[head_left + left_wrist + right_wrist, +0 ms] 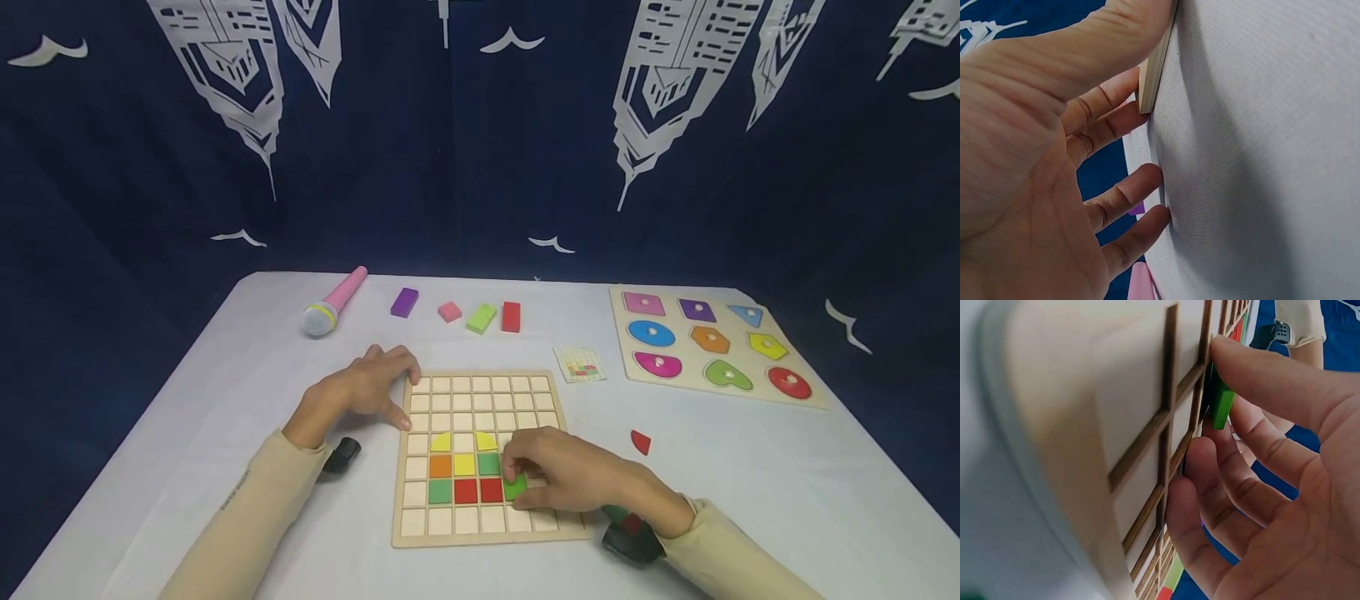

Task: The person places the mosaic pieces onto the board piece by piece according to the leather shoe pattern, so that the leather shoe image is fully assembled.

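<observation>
A wooden grid board (487, 542) lies on the white table, with yellow, orange, green and red tiles in some of its cells. At the board's far left corner my left hand (369, 385) touches the edge, its fingers spread and relaxed. In the left wrist view, ring and little fingertips (1159, 215) rest on the cloth. My right hand (573, 471) pinches a green tile (1223, 409) between thumb and fingers. The tile (514, 487) stands tilted at a cell right of a red tile (491, 490). Other right fingertips touch the board.
A small pattern card (580, 365) and a knobbed shape puzzle (723, 346) lie at the right, near a red quarter-round piece (641, 442). Red and green pieces (626, 521) show partly under the right wrist. Several coloured blocks (482, 318) and a pink toy microphone (335, 302) lie behind the board.
</observation>
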`<state>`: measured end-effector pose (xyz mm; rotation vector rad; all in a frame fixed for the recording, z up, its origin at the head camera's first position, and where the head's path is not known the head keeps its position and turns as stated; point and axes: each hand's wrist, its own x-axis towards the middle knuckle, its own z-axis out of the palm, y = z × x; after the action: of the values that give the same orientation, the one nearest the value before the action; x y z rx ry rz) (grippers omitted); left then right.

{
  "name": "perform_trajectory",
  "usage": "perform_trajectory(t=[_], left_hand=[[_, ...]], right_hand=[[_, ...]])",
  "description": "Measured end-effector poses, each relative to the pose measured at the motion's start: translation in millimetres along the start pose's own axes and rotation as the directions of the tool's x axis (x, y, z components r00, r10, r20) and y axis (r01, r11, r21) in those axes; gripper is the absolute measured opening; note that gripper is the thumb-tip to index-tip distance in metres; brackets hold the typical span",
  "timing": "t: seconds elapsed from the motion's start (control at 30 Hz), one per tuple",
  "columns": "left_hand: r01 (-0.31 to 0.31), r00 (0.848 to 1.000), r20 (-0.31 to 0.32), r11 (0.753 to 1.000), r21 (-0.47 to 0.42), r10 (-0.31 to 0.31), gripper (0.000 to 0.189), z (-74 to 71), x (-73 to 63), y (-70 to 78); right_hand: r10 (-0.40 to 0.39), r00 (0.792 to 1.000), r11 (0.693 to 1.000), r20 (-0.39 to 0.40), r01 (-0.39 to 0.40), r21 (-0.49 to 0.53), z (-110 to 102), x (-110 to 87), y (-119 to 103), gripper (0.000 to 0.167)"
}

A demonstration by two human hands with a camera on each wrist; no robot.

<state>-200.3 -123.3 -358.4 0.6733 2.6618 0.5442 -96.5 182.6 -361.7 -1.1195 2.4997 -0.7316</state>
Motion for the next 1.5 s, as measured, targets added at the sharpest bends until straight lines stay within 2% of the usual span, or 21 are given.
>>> perform_trajectory(t=[0.23,0.5,0.67,0.73,0.83,0.97,1.1,1.33,1.5], left_hand=[[-0.008,1.000,0.002,1.000,0.009,0.008,0.061,-0.1,0.4,-2.2],[-0.022,1.000,-0.008,1.000,0.006,0.022,0.060,1.0,-1.3,-2.4],[-0.025,1.000,-0.009,1.000,0.005,0.025,0.060,3.2,-0.2,-3.9],[-0.021,1.000,-0.007,1.000,0.006,0.021,0.060,3.2,-0.2,-4.1],[-0.020,1.000,-0.007,1.000,0.008,0.020,0.060,2.7,-0.4,-4.4],[-0.028,1.000,-0.012,1.000,0.012,0.028,0.060,1.8,-1.1,-3.7],[-0.030,0.999,-0.011,0.999,0.013,0.030,0.061,1.5,-1.8,-2.5],[-0.034,0.999,-0.012,0.999,0.011,0.035,0.061,0.8,-0.3,-2.7],[-0.036,0.999,-0.003,0.999,0.012,0.036,0.061,0.7,1.0,-2.8]], right_hand=[[0.013,1.000,1.000,0.020,-0.013,0.005,2,2.8,0,0.022],[0.114,0.993,0.992,-0.009,-0.115,-0.051,3,-3.3,-7,0.019],[0.107,0.994,0.991,-0.028,-0.108,-0.080,-2,-21.0,-9,0.017],[0.090,0.995,0.994,-0.034,-0.092,-0.065,-4,-32.6,-5,0.018],[0.104,0.994,0.995,-0.039,-0.104,-0.002,-8,-52.4,6,0.021],[0.196,0.979,0.979,-0.048,-0.192,0.074,-13,-77.3,21,0.033],[0.263,0.964,0.962,-0.047,-0.258,0.088,-16,-93.9,31,0.036],[0.359,0.932,0.933,-0.040,-0.359,0.012,-15,-98.8,33,0.034],[0.392,0.918,0.918,-0.064,-0.394,-0.036,-13,-95.9,32,0.032]])
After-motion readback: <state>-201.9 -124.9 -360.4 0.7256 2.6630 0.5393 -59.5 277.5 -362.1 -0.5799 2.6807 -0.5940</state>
